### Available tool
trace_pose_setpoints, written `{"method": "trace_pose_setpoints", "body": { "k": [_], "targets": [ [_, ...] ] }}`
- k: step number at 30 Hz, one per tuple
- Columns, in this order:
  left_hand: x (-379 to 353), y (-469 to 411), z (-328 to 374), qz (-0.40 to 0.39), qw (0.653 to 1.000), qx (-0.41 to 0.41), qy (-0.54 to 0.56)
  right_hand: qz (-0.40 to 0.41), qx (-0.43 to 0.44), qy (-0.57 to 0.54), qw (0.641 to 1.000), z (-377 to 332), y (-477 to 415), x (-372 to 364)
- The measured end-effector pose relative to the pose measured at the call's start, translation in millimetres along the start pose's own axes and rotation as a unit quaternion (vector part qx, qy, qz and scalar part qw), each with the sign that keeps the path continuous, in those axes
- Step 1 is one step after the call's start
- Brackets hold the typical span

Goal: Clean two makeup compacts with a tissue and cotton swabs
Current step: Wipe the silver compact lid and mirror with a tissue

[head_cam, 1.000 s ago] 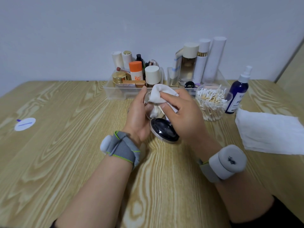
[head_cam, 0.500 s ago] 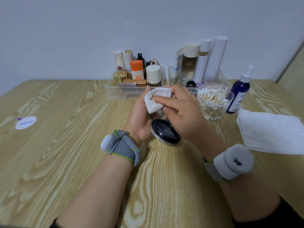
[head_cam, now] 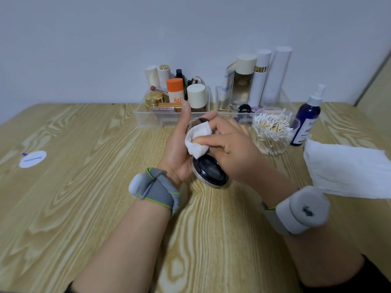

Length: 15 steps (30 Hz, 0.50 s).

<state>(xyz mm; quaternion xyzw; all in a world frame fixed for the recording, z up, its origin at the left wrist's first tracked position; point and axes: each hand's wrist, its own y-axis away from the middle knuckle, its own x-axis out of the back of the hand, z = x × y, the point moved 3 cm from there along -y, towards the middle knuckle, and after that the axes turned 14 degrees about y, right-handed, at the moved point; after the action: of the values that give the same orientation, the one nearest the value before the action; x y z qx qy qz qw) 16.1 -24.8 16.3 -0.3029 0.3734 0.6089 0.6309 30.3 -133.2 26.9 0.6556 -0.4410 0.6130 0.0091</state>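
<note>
An open round makeup compact [head_cam: 211, 171] with a black inside and silver rim is held above the table in my left hand [head_cam: 177, 149], thumb pointing up. Its upper half is mostly hidden behind a folded white tissue [head_cam: 197, 140]. My right hand [head_cam: 230, 151] pinches that tissue and presses it against the compact's upper half. A clear jar of cotton swabs [head_cam: 273, 132] stands just right of my hands. I see no second compact by itself.
A clear organiser tray [head_cam: 160, 119] with bottles and jars stands at the back against the wall. A blue spray bottle [head_cam: 307, 119] and a stack of white tissues [head_cam: 347, 168] lie at the right. A round white sticker [head_cam: 32, 159] is on the wooden table at the left.
My right hand has slid the tissue down and to the left over the compact's upper half. My left thumb has lifted straight up. The compact stays in place.
</note>
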Motion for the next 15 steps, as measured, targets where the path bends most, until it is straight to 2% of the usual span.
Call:
{"method": "trace_pose_setpoints", "body": {
  "k": [3,15],
  "targets": [
    [-1.3,3.2,2.6,0.024,0.999,-0.034,-0.025,-0.013,-0.001,0.002,1.0,1.2,0.7,-0.9],
    [-9.8,10.2,3.9,0.034,0.997,-0.069,0.012,0.001,-0.018,0.024,1.0,5.9,0.0,-1.4]
  ]
}}
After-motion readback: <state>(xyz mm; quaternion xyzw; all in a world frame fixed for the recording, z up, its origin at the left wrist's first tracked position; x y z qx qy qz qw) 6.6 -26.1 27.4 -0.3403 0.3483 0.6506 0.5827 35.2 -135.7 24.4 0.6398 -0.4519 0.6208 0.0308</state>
